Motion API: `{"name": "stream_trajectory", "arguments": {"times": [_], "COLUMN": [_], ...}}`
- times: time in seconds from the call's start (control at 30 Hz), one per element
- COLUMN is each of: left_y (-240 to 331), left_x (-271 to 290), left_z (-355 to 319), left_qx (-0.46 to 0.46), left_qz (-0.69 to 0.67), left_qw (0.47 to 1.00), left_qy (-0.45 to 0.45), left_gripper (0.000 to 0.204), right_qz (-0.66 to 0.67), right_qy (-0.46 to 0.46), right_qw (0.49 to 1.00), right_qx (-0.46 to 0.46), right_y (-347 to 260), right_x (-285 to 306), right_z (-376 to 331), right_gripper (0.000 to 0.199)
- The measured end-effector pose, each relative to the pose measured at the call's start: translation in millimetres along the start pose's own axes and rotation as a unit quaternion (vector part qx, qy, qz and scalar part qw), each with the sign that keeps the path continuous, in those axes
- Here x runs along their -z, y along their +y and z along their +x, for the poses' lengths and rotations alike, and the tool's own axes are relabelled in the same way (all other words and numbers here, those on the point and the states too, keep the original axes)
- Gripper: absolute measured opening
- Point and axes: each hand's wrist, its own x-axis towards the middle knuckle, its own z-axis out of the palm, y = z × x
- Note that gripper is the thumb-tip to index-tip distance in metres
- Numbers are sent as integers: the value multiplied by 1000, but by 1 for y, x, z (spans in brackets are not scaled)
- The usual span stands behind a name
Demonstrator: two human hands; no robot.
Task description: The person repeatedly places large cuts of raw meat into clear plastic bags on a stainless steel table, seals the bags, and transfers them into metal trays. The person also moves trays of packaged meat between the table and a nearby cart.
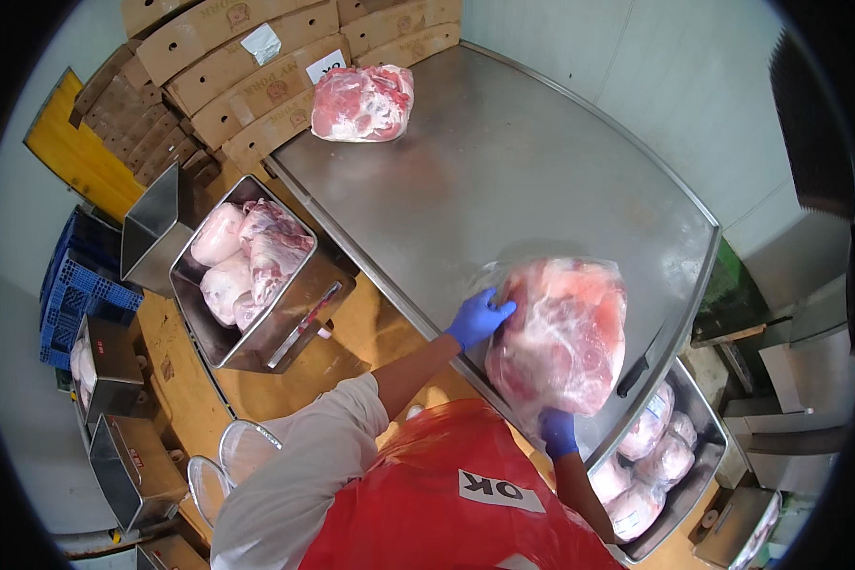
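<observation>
The bagged meat (565,328) lies at the near right of the table (465,180), and I judge I'm at the step of handling its clear wrapping. My left hand (480,319) touches its left side and my right hand (559,433) its near end, though I cannot tell whether either has closed on the film. Shifting it would call for a firm two-handed hold, clear of the knife (634,376) just to its right.
</observation>
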Motion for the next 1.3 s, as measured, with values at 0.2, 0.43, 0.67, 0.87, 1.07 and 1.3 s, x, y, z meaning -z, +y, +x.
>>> {"name": "stream_trajectory", "arguments": {"times": [0.2, 0.43, 0.67, 0.87, 1.07, 1.3], "left_y": [-18, -50, -56, -84, -81, -85], "left_x": [1, -47, -37, -45, -61, -18], "left_z": [-40, -74, -55, -50, -58, -24], "left_qx": [-63, 136, 182, 158, 81, 53], "left_qz": [19, -116, -342, -344, -184, -9], "left_qw": [992, 930, 829, 793, 897, 984], "left_qy": [-109, -321, -404, -477, -393, -170], "left_gripper": [101, 91, 39, 27, 33, 30], "right_qz": [37, 136, 205, 452, 538, 636], "right_qy": [29, 0, -99, 166, 350, 51], "right_qw": [999, 985, 974, 866, 766, 770], "right_qx": [19, 108, -5, -132, -30, 3], "right_y": [-103, -140, -134, -42, 41, -14], "right_x": [32, -9, 25, 47, 179, 208], "right_z": [-20, 2, -20, -12, 84, 121], "right_gripper": [24, 26, 34, 27, 46, 51]}}
